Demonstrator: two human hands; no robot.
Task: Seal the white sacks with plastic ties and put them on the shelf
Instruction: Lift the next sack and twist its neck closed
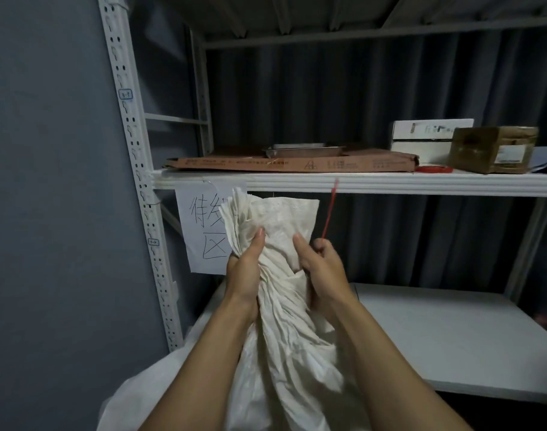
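A white woven sack [284,321] stands in front of me with its mouth gathered into a bunch that fans out above my hands. My left hand [245,269] grips the bunched neck from the left, thumb up against the cloth. My right hand [320,265] presses the neck from the right and also pinches a thin red plastic tie [329,209], which sticks up towards the shelf edge. The tie is not around the sack. The white metal shelf [390,183] runs across at chest height behind the sack.
On the upper shelf lie a flat brown cardboard box [291,163], a metal tray [303,149], a white box [431,138], a taped brown parcel [493,149] and more red ties [434,169]. A handwritten paper sign [200,231] hangs below. A lower white shelf board [452,337] lies at right.
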